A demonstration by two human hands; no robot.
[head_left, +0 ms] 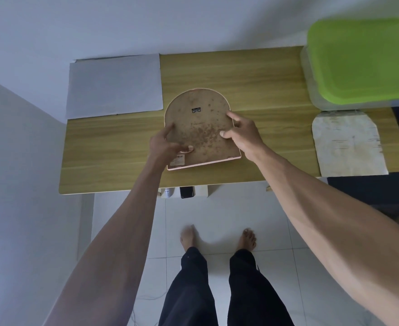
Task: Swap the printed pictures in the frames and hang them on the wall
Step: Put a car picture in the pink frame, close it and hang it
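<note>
Head view: an arched picture frame [202,128] lies face down near the middle of the wooden table [264,90], its stained brown backing board up, the rounded top toward 12 o'clock and the straight pink-edged bottom toward 6 o'clock. A small metal hanger [196,110] sits in the backing just above its centre, and a paper label [177,160] is stuck at the 7 o'clock corner.

The left hand [167,144] rests on the frame's 8 o'clock side; its fingers are spread and only loosely bent, the forefinger reaching toward 1 o'clock onto the board and the thumb [186,148] pressed flat on the backing near the lower left. The right hand [243,132] comes in from 4 o'clock at the frame's right edge; its forefinger and thumb tips touch the backing near 3 o'clock, the other fingers curled behind. Whether either hand actually grips the rim cannot be told.

A white sheet [115,84] lies at 10 o'clock from the frame, just beside it. A second arched panel [349,143], pale and worn, lies well apart at 3 o'clock, and a green-lidded box [363,62] stands at 2 o'clock. Bare feet [217,238] stand on the white floor tiles at 6 o'clock.
</note>
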